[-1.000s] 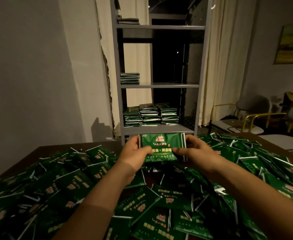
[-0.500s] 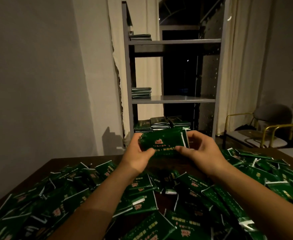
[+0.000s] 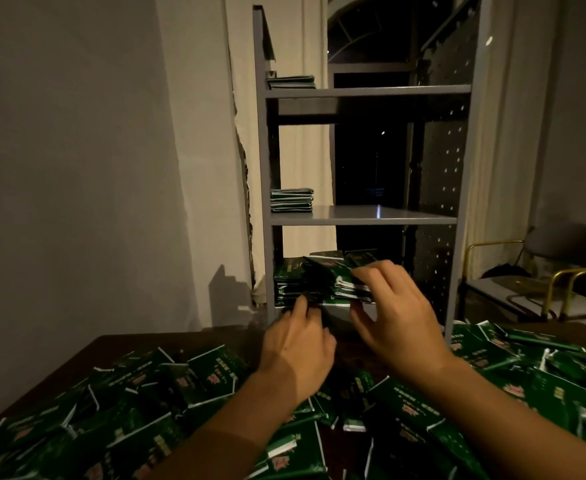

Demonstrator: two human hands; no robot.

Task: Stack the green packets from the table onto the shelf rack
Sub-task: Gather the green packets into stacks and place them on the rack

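Now your two hands reach over the far edge of the bench to the lowest board of the shelf rack, which stands just behind that edge. Your right hand grips a small bundle of green packets, its fingers curled over the top and the thumb underneath, and the bundle lies tilted against the stacks already on that lowest board. Your left hand sits lower and just left of the bundle, fingertips at its bottom edge; the dim light hides whether they pinch it or only touch it. Relative to the rack, open room lies to the right on the lowest board, between the stacks and the right post. The middle board holds one short stack at its left end, the rest bare. The top board carries a thin stack at its left end too. Loose green packets cover the bench on the near side of the rack, heaped on both sides of your forearms. A chair with a brass frame stands to the right of the rack, well apart.
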